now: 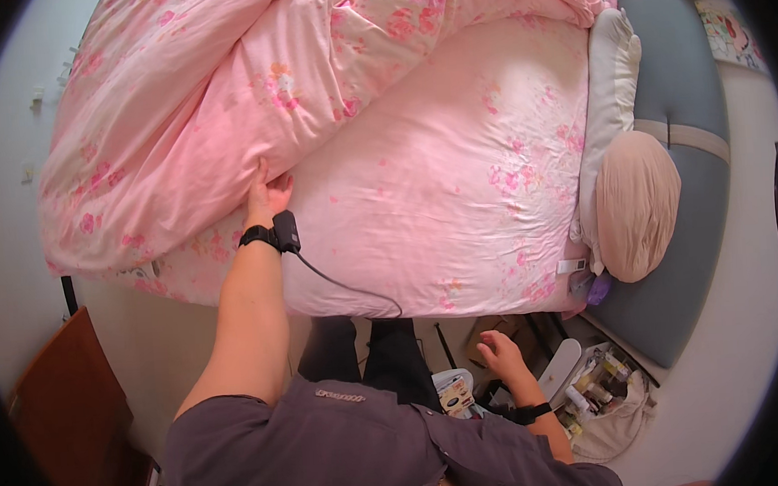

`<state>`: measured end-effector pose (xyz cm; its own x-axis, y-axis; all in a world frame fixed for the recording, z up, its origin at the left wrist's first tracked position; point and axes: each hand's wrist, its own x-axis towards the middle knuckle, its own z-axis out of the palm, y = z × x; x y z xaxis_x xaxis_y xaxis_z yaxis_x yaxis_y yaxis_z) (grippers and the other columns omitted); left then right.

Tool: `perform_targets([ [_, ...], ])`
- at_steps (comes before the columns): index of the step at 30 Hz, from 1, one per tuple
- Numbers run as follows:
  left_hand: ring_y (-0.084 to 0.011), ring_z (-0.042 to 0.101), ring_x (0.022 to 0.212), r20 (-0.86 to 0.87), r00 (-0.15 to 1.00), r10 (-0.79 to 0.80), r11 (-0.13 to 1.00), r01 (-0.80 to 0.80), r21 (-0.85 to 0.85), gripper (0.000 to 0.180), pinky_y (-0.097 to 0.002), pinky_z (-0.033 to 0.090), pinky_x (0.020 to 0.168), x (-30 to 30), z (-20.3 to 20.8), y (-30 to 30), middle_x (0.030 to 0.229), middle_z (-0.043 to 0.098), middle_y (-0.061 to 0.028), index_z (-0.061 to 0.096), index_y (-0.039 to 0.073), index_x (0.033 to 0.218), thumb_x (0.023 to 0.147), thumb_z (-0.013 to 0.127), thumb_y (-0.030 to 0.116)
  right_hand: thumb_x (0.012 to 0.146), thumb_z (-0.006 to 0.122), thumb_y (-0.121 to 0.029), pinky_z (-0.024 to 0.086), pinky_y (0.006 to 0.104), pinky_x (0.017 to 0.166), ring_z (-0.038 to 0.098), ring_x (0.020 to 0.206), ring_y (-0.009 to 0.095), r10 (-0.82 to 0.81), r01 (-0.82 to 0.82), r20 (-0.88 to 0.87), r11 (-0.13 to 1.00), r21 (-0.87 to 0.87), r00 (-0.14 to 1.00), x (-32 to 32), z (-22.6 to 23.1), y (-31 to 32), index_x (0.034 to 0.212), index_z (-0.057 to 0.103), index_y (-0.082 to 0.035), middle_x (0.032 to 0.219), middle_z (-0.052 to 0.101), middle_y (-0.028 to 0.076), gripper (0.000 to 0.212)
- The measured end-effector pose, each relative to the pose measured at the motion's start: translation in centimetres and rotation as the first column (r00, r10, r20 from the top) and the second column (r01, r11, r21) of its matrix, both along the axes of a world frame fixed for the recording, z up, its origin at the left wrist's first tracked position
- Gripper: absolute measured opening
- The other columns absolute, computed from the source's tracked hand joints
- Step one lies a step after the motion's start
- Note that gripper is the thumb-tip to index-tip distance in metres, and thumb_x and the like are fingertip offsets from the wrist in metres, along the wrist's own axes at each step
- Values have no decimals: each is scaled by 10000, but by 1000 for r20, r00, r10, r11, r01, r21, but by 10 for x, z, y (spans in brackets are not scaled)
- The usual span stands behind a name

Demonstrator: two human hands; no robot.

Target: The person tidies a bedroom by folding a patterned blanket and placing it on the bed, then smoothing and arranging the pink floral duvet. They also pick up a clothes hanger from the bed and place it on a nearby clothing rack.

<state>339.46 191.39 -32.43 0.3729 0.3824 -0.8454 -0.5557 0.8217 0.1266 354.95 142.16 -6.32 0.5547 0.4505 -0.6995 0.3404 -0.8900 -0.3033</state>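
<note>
A pink floral quilt (222, 128) lies bunched over the far left part of the bed. Against its lower edge rests my left hand (269, 199), one finger stretched onto the cloth and the fingers apart; fingertips on the far side are partly hidden. Under that hand spreads the matching pink bed sheet (438, 178). A black band with a small box (287, 232) and a cable sits on my left wrist. My right hand (503, 357) hangs off the bed's near side, loosely bent, fingers apart, with nothing in it.
At the right, a white pillow (608, 78) and a beige round cushion (639, 205) lean by the grey headboard (677, 74). A bag of bottles (603, 386) stands below, near my right arm. A brown wooden panel (69, 396) is at lower left.
</note>
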Motion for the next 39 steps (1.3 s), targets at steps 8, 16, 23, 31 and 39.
perform_targets([
  [8, -198, 579, 789, 14, 998, 64, 964, -65, 257, 183, -357, 479, 676, 13, 164, 46, 892, 613, -69, 546, 53, 963, 824, 542, 172, 796, 600, -206, 463, 344, 734, 580, 860, 297, 246, -250, 54, 908, 335, 968, 22, -25, 111, 994, 575, -33, 919, 605, 165, 264],
  [16, -221, 518, 1054, 131, 910, -393, 879, 330, 344, 421, -352, 451, 861, -119, 348, -48, 1170, 532, -95, 456, 30, 1200, 840, 412, 243, 843, 304, -630, 347, 415, 950, 440, 1150, 284, -276, 940, -944, 331, 82, 180, 80, -21, 316, 1243, 391, -1, 1233, 465, 165, 751],
  [23, -220, 542, 996, -161, 853, -497, 849, 516, 116, 388, -354, 485, 789, -195, 351, -105, 1135, 540, -107, 443, 27, 1212, 882, 443, 232, 772, 615, -265, 460, 374, 793, 572, 933, 303, -309, 882, -827, 214, 420, 469, 116, -54, 404, 1153, 464, 37, 1051, 583, 155, 510],
  [31, -191, 528, 1012, -698, 383, -605, 223, 923, 313, 498, -277, 477, 742, -167, 337, -65, 1147, 511, -139, 393, 24, 1265, 846, 560, 234, 681, 601, -149, 465, 393, 693, 574, 761, 306, 310, -597, 514, 502, 626, 800, -7, 29, 279, 830, 599, -66, 861, 601, 115, 171],
  [39, -300, 457, 1109, -937, 215, -275, -604, 720, 342, 809, -330, 430, 855, 25, 313, -143, 1262, 409, -205, 171, 64, 1371, 691, 603, 144, 717, 550, -208, 469, 395, 597, 591, 747, 293, 745, -768, 336, 351, 536, 575, -117, 41, 186, 890, 567, -81, 812, 597, 135, 215],
])
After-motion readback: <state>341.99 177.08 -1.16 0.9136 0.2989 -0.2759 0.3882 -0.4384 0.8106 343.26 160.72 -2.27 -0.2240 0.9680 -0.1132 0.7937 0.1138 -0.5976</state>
